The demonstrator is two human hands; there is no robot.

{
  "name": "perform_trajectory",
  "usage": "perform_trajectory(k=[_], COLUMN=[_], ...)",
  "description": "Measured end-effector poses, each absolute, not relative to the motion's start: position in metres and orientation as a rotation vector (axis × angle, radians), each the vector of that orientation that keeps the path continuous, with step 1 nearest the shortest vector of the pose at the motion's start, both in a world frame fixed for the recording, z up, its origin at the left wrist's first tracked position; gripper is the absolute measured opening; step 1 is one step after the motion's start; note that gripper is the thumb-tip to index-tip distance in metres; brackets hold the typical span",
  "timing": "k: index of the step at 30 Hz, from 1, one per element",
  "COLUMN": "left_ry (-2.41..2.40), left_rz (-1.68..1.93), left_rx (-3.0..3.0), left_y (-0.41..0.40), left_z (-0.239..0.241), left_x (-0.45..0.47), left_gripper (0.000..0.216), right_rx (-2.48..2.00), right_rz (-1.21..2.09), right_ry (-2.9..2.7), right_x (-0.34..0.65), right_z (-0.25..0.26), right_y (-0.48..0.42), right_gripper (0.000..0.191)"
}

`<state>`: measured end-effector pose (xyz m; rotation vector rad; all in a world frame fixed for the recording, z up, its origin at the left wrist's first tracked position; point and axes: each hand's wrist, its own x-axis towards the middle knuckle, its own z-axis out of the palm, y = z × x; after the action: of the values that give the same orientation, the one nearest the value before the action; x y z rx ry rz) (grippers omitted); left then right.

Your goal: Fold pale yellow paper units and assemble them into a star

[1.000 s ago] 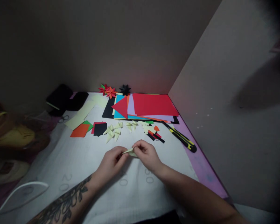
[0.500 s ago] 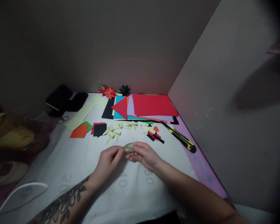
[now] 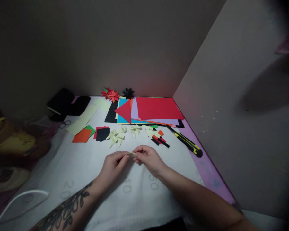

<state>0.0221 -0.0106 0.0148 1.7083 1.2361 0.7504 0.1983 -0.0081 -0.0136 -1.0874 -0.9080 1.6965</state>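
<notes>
Between my two hands is a small pale yellow piece of folded paper (image 3: 131, 154), mostly covered by my fingers. My left hand (image 3: 114, 163) pinches its left end between thumb and forefinger. My right hand (image 3: 148, 158) is closed on its right end, thumb in front and fingers curled behind. Just beyond my hands lie several folded pale yellow paper pieces (image 3: 115, 137), with two more (image 3: 135, 130) to their right. Small coloured paper scraps (image 3: 159, 136) lie farther right.
A yellow and black utility knife (image 3: 186, 141) lies at the right edge. Behind are stacked coloured sheets (image 3: 159, 109), folded paper stars (image 3: 113, 96) and a black star (image 3: 128, 93). Orange (image 3: 82, 136) and black squares (image 3: 102, 134), plus scissors (image 3: 65, 123), lie left. A white cable (image 3: 26, 192) loops nearby.
My right hand has turned and moved slightly left, its thumb and fingers now pinching nearer my left hand. Less of the yellow paper shows between them.
</notes>
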Motion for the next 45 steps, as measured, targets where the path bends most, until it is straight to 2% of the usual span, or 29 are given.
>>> perform_trajectory(k=[10, 18, 39, 45], left_ry=[1.163, 1.246, 1.192, 1.208], left_rz=[0.759, 0.743, 0.732, 0.74], left_rx=[1.777, 1.488, 1.433, 1.387], left_y=[-0.009, -0.008, -0.01, -0.008], left_z=[0.011, 0.008, 0.008, 0.01], left_x=[0.019, 0.021, 0.024, 0.025], left_gripper=[0.027, 0.022, 0.018, 0.021], right_rx=[-1.201, -1.256, -1.186, -1.213], right_rz=[1.495, 1.313, 0.87, 0.927], right_ry=[-1.176, -1.397, -1.785, -1.753], right_x=[0.203, 0.205, 0.203, 0.203], right_z=[-0.011, -0.009, -0.006, -0.006], right_y=[-0.01, -0.012, -0.018, -0.019], right_gripper=[0.014, 0.006, 0.011, 0.008])
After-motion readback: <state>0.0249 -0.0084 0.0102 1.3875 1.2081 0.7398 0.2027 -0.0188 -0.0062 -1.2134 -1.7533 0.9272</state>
